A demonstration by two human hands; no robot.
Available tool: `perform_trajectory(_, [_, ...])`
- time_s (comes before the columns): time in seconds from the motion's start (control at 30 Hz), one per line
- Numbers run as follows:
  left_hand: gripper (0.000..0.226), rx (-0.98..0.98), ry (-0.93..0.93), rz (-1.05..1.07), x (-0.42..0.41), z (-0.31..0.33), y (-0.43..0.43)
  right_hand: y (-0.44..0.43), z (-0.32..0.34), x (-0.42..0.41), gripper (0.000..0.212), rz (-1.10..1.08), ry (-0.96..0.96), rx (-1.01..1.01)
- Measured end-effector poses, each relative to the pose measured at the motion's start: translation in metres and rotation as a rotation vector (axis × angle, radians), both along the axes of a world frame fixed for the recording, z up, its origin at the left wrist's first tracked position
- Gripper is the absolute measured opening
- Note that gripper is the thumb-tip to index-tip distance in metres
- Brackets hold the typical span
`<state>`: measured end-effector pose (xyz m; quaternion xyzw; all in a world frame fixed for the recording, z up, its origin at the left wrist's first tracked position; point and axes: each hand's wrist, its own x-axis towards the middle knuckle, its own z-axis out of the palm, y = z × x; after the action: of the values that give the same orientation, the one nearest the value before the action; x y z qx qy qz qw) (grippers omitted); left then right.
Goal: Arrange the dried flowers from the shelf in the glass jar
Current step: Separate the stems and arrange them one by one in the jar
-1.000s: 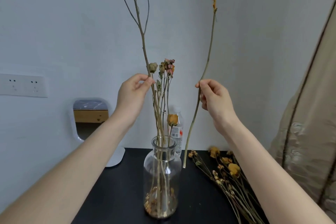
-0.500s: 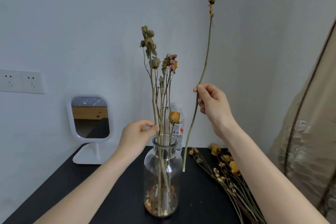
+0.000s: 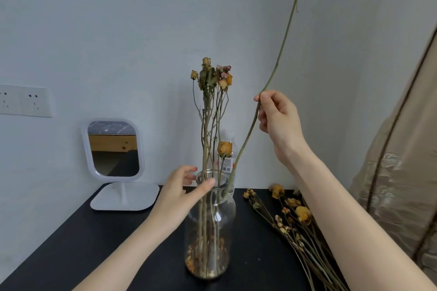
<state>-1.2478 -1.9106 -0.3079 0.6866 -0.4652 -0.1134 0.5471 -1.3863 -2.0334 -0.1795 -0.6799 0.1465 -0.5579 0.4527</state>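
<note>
A clear glass jar (image 3: 209, 231) stands on the black tabletop (image 3: 94, 243) with several dried stems (image 3: 208, 111) upright in it and fallen petals at its bottom. My left hand (image 3: 179, 191) is at the jar's neck, fingers apart, thumb against the rim, gripping nothing. My right hand (image 3: 276, 116) pinches a long dried stem with a yellow bud (image 3: 281, 45). The bud reaches the frame's top edge, and the stem's lower end sits at the jar's mouth. More dried flowers (image 3: 293, 222) lie in a pile on the tabletop to the right of the jar.
A white-framed standing mirror (image 3: 113, 149) is at the back left against the wall. A plastic bottle (image 3: 228, 163) stands just behind the jar. A beige curtain (image 3: 402, 172) hangs at the right. Wall sockets (image 3: 26, 101) are at the left.
My left hand lowered its stem into the jar and let go of it, and now rests at the neck. My right hand brought the long stem's lower end over to the jar's mouth.
</note>
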Motion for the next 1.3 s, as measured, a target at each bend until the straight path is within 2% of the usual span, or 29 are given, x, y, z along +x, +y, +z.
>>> perform_trajectory(0.1, [0.067,0.041,0.104,-0.136,-0.006,-0.014,-0.003,0.001,0.007,0.004,0.029,0.002,-0.037,-0.015])
perform_trajectory(0.23, [0.06,0.024,0.146,-0.136,-0.012,-0.027,-0.013,0.002,0.009,0.01,0.027,-0.022,-0.053,-0.028])
perform_trajectory(0.33, [0.053,-0.004,0.155,-0.117,-0.013,-0.031,-0.015,0.0,0.002,0.015,0.025,-0.069,0.019,-0.073])
perform_trajectory(0.67, [0.055,-0.044,0.157,-0.078,-0.014,-0.037,-0.016,0.008,-0.058,0.02,0.015,-0.05,0.415,-0.178])
perform_trajectory(0.77, [0.059,-0.045,0.153,-0.072,-0.015,-0.037,-0.017,0.011,-0.071,0.017,0.015,-0.055,0.457,-0.181])
perform_trajectory(0.97, [0.051,-0.041,0.169,-0.069,-0.016,-0.037,-0.015,0.017,-0.087,0.013,0.015,-0.1,0.583,-0.251])
perform_trajectory(1.13, [0.05,-0.054,0.177,-0.077,-0.015,-0.038,-0.015,0.017,-0.091,0.01,0.015,-0.111,0.645,-0.228])
perform_trajectory(1.3, [0.038,-0.059,0.155,-0.093,-0.016,-0.037,-0.013,0.016,-0.091,0.011,0.014,-0.073,0.658,-0.169])
